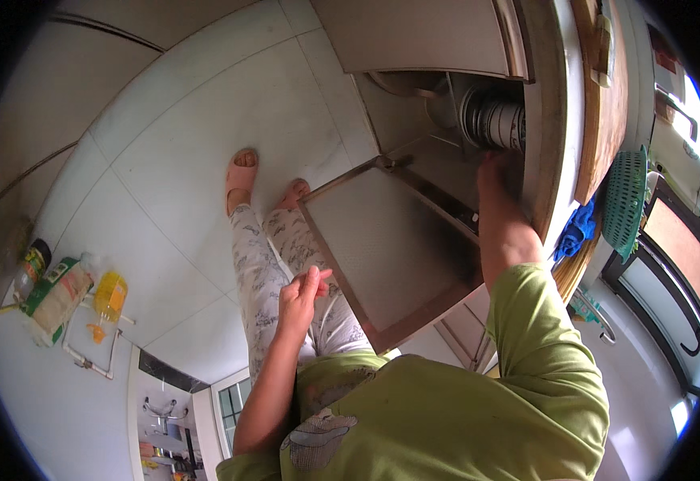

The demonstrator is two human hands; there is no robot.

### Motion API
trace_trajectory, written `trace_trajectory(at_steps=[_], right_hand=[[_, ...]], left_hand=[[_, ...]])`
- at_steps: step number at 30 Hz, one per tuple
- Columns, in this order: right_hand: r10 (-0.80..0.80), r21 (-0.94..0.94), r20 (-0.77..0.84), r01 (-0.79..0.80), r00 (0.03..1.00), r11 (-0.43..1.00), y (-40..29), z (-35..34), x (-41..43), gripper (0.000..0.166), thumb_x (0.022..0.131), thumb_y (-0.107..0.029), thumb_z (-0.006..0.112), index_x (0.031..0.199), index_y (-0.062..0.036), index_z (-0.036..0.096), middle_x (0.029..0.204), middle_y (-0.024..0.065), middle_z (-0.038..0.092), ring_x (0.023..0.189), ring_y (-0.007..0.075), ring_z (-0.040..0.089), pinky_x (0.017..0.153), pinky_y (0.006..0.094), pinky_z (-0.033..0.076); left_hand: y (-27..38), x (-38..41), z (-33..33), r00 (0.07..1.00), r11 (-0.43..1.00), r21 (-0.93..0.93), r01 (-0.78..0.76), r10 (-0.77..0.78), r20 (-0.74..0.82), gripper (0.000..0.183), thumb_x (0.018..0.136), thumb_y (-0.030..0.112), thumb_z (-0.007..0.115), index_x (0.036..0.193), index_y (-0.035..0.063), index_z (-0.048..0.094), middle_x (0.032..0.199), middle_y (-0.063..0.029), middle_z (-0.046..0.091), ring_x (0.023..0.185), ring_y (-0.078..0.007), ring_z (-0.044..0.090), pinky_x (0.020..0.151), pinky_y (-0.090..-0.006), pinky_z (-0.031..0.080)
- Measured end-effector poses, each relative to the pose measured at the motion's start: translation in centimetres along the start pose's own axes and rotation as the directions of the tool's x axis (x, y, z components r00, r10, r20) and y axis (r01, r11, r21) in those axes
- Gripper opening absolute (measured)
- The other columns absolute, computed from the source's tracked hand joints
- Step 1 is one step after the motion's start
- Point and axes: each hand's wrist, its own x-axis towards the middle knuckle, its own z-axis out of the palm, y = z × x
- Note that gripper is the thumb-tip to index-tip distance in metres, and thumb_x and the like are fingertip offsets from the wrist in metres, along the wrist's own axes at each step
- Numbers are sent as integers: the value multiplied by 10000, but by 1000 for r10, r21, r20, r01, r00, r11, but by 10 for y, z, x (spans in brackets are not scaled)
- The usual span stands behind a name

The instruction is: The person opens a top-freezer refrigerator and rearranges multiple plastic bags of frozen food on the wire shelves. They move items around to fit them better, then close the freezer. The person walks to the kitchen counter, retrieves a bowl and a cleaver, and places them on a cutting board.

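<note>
My right hand (495,161) reaches into an opened lower cabinet, at the near edge of a stack of bowls and plates (494,120). Its fingers are in shadow and partly hidden, so a grip on the dishes cannot be made out. The cabinet door (392,246), a pale panel in a brown frame, stands swung out between my legs and the right forearm. Loosely curled and with no object visible in it, my left hand (303,294) hangs over my thigh, left of the door's edge.
Above the opening is another cabinet door (422,36). Along the right counter are a wooden board (602,108), a blue cloth (577,228), a green basket (623,201) and a faucet (605,330). A yellow oil bottle (110,294) and a bag (58,297) stand at left.
</note>
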Motion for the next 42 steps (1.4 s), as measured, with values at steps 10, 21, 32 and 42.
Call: trace_trajectory(at_steps=[10, 21, 32, 42], right_hand=[[-363, -254, -20, 346, 932, 903, -3, 7, 27, 192, 971, -248, 508, 1063, -91, 569, 1107, 86, 591, 952, 203, 587, 783, 373, 498], [-525, -451, 126, 520, 842, 725, -6, -7, 41, 248, 970, -222, 519, 1156, -60, 545, 1204, 106, 550, 1032, 236, 559, 857, 400, 473], [-594, -530, 241, 617, 768, 582, -12, -5, 49, 327, 970, -197, 530, 1250, -28, 520, 1301, 126, 509, 1112, 269, 532, 930, 427, 447], [-510, -255, 362, 609, 780, 751, 1, -55, -19, 407, 969, -173, 539, 1334, 1, 498, 1389, 144, 472, 1185, 299, 508, 998, 451, 424]], left_hand=[[-21, 23, -24, 996, 998, 1, 61, -61, -60, 440, 1003, 368, 509, 1053, -33, 682, 801, -45, 629, 754, -111, 567, 740, -262, 473], [-36, 36, -27, 998, 997, 51, 56, -56, -5, 406, 1004, 345, 512, 1063, -15, 688, 812, -41, 638, 759, -104, 567, 743, -249, 467], [-41, 32, -14, 969, 916, 400, 40, -134, 209, 415, 968, 394, 537, 935, -5, 647, 747, -81, 673, 680, -155, 653, 653, -303, 509], [-89, 25, 19, 948, 851, 524, 44, -201, 246, 827, 976, 413, 506, 1483, -79, 76, 1080, -150, 659, 868, -200, 670, 791, -312, 526]])
